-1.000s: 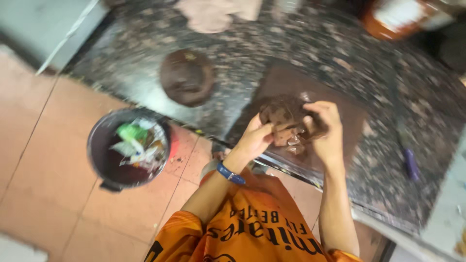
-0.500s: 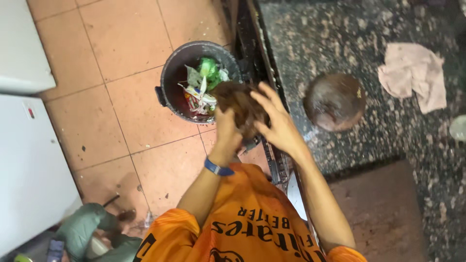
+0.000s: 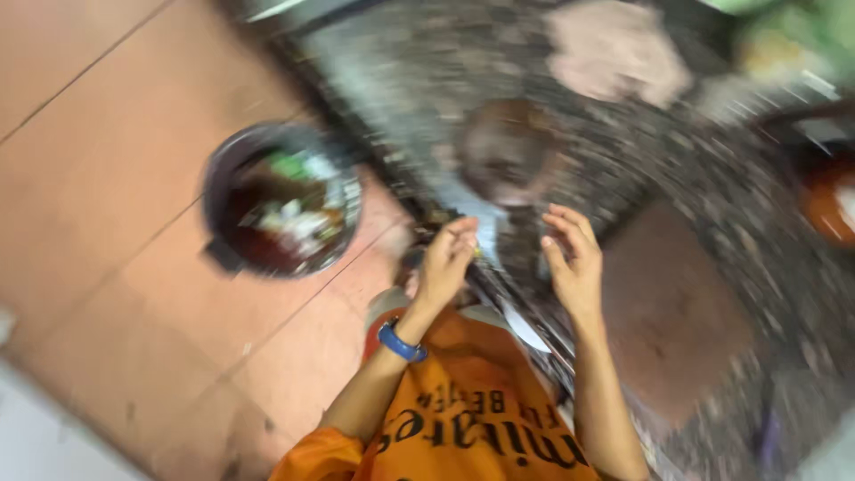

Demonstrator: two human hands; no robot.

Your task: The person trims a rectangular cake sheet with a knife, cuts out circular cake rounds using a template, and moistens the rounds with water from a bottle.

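The picture is blurred by motion. My left hand (image 3: 445, 263), with a blue band on its wrist, hovers at the edge of the dark speckled stone counter (image 3: 419, 98), fingers loosely curled and nothing visible in them. My right hand (image 3: 574, 263) is beside it, a little apart, fingers spread and empty. Just beyond both hands a round brown bowl-like object (image 3: 508, 151) sits on the counter. A dark round bin (image 3: 280, 209) with green and white scraps stands on the tiled floor to the left of my left hand.
A brown cutting board (image 3: 677, 312) lies on the counter to the right of my right hand. A pinkish cloth (image 3: 614, 53) lies further back. An orange container (image 3: 833, 200) is at the right edge. The floor is of orange-brown tiles (image 3: 116, 178).
Half a second ago both hands held a brown clump of scraps over the bin. Now they are empty and back at the counter edge; the view has swung right.
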